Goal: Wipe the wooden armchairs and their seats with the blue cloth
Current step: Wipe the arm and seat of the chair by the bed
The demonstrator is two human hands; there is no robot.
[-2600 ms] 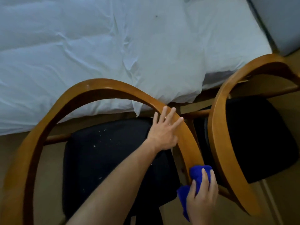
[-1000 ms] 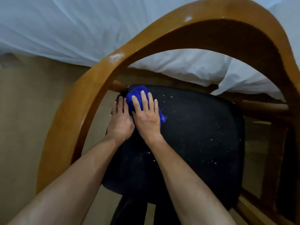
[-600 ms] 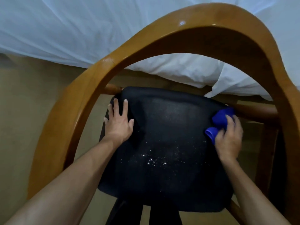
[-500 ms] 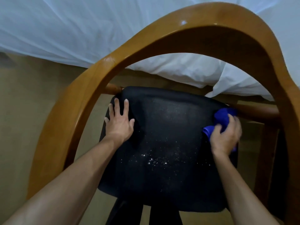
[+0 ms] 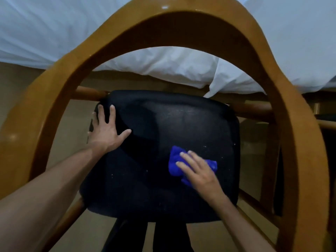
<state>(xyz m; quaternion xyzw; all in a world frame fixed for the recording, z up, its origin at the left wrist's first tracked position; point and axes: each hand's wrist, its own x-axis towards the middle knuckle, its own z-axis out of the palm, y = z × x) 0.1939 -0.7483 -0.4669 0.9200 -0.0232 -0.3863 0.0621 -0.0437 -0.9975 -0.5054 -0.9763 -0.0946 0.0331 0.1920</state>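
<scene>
Left hand (image 5: 106, 132) flat, fingers spread, right hand (image 5: 199, 171) seemingly pressing flat

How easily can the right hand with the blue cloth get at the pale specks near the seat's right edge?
Probably easily. The right hand presses the blue cloth flat on the black seat, and the specks lie on open fabric just right of it. The wooden frame arches clear above.

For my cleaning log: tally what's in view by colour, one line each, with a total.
Blue: 1, the blue cloth
Black: 1, the seat
Brown wood: 1, the armchair frame
White: 1, the bedsheet
Total: 4
</scene>
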